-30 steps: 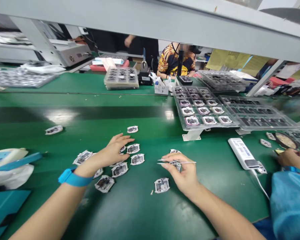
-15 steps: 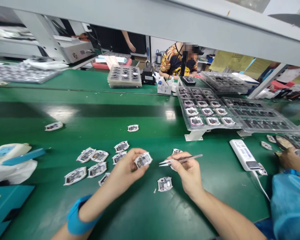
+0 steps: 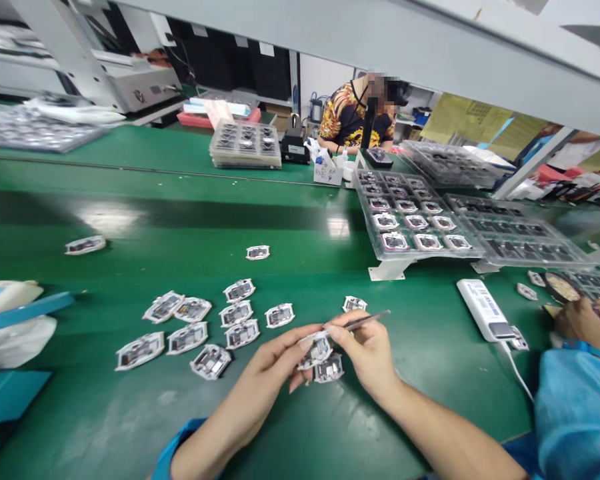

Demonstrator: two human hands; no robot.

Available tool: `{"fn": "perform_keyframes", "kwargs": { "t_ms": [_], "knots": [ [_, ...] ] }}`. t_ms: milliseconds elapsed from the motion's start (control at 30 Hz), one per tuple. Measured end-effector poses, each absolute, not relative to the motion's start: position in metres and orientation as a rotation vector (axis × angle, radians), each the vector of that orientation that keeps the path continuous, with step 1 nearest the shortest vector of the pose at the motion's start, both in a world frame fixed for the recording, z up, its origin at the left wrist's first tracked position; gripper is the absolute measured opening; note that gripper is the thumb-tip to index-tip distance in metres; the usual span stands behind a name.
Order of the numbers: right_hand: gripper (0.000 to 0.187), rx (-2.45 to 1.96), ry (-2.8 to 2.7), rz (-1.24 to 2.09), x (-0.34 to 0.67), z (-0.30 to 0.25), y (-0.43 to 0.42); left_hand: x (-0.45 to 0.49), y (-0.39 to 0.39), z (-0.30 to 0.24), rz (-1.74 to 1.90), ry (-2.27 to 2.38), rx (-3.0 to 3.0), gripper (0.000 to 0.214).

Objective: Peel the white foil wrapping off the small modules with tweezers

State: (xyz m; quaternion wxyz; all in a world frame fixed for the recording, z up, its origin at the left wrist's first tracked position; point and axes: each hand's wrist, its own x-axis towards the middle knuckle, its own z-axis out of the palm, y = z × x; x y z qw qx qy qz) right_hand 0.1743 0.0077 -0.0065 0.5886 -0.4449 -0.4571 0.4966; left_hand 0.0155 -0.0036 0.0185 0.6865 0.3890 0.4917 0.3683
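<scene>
My left hand (image 3: 275,360) is closed on the edge of a small white-framed watch housing (image 3: 316,351) with electronic parts inside. Fingers of my right hand (image 3: 367,347) pinch a pair of metal tweezers (image 3: 365,321), whose tips reach the housing's upper edge; exactly what they touch is hidden. Just below the held piece, another housing (image 3: 329,368) lies on the green table, partly covered. Behind my right hand a further housing (image 3: 354,304) shows. To the left, several similar housings (image 3: 187,337) are spread about on the table.
A clear tray of housings (image 3: 415,220) stands raised on brackets at the back right. A white device with a cable (image 3: 485,310) lies to the right, near a co-worker's hand (image 3: 580,323). Across the bench sits another person (image 3: 355,117). A teal box (image 3: 10,407) is at left.
My left hand has moved right with the housing, and the tweezers in my right hand have come to it. More housings at left are uncovered. The view has shifted slightly.
</scene>
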Motion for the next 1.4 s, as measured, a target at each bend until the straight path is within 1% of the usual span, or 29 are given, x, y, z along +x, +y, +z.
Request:
{"fn": "perform_keyframes", "kwargs": {
  "t_ms": [100,200,367,467,567,867,1067,1167,1400],
  "knots": [
    [0.021,-1.001,-1.078,1.176,0.173,-0.007,0.007,0.018,-0.004,0.017,0.844,1.131,0.804,0.039],
    [0.019,-0.956,-1.158,1.127,0.174,-0.007,0.006,0.019,-0.002,0.019,0.821,1.169,0.75,0.037],
    [0.004,-0.8,-1.504,0.782,0.179,0.0,0.004,0.016,0.0,0.02,0.797,1.189,0.739,0.033],
    [0.006,-0.681,-1.652,0.598,0.182,0.007,0.004,0.015,0.001,0.021,0.79,1.189,0.74,0.037],
    [0.007,-0.655,-1.727,0.53,0.185,0.012,0.004,0.014,0.001,0.022,0.793,1.191,0.736,0.04],
    [0.011,-0.687,-1.664,0.61,0.183,0.007,0.006,0.015,-0.001,0.023,0.741,1.219,0.703,0.041],
    [0.01,-0.852,-1.43,0.908,0.181,0.001,0.004,0.015,-0.001,0.021,0.713,1.233,0.735,0.038],
    [0.008,-0.915,-1.384,0.993,0.181,0.002,0.004,0.016,-0.002,0.019,0.701,1.239,0.766,0.037],
    [0.007,-0.908,-1.571,0.914,0.184,0.007,0.004,0.015,0.0,0.013,0.68,1.247,0.828,0.041]
  ]
}}
